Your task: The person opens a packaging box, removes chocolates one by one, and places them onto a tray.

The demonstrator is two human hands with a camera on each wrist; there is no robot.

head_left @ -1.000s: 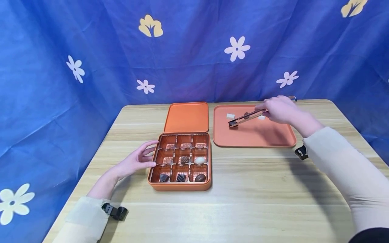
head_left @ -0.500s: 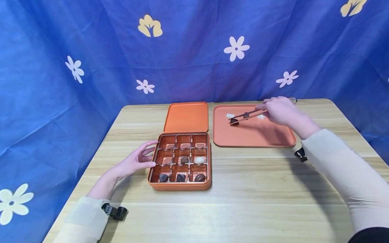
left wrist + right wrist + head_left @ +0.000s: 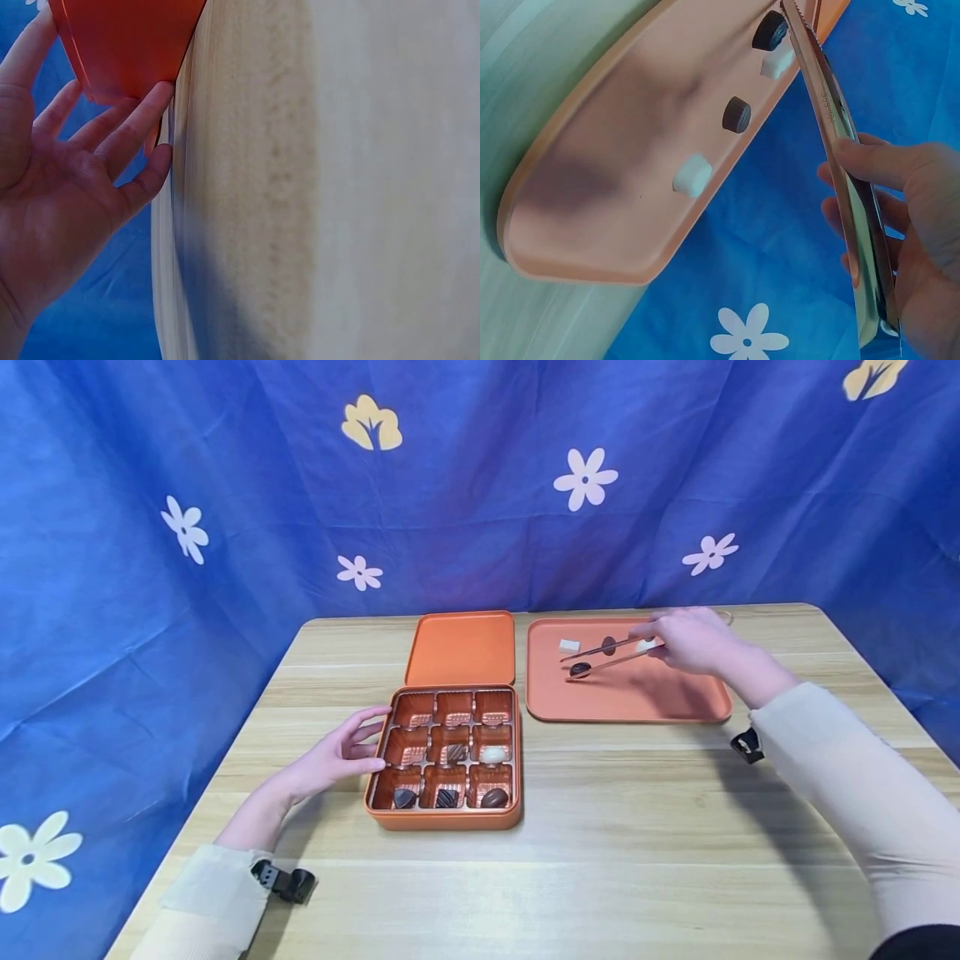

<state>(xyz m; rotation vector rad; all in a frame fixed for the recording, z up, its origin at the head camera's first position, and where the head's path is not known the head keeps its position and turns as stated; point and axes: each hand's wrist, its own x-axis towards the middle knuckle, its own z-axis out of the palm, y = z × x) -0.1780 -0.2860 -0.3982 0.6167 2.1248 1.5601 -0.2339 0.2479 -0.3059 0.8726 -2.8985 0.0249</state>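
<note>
My right hand [image 3: 693, 639] holds a pair of metal tongs [image 3: 826, 109] over the pink tray [image 3: 637, 710]. The tongs' arms are spread, their tips on either side of a dark chocolate [image 3: 580, 670] on the tray. Beside it lie a white chocolate [image 3: 569, 646], a brown one [image 3: 609, 646] and another white piece [image 3: 693, 175]. My left hand [image 3: 333, 760] touches the left wall of the orange chocolate box [image 3: 450, 821], fingers extended. Chocolates sit in the box's front row and in two middle-row compartments, among them a white one [image 3: 492, 755]; the back row is bare.
An orange lid [image 3: 461, 647] lies behind the box, left of the tray. The wooden table [image 3: 600, 860] runs up to a blue flowered curtain [image 3: 465, 510] at the back and left.
The tongs have gone from closed on the dark chocolate to spread around it. The chocolate now shows a smoother, rounder side. My left hand and the box have stayed put.
</note>
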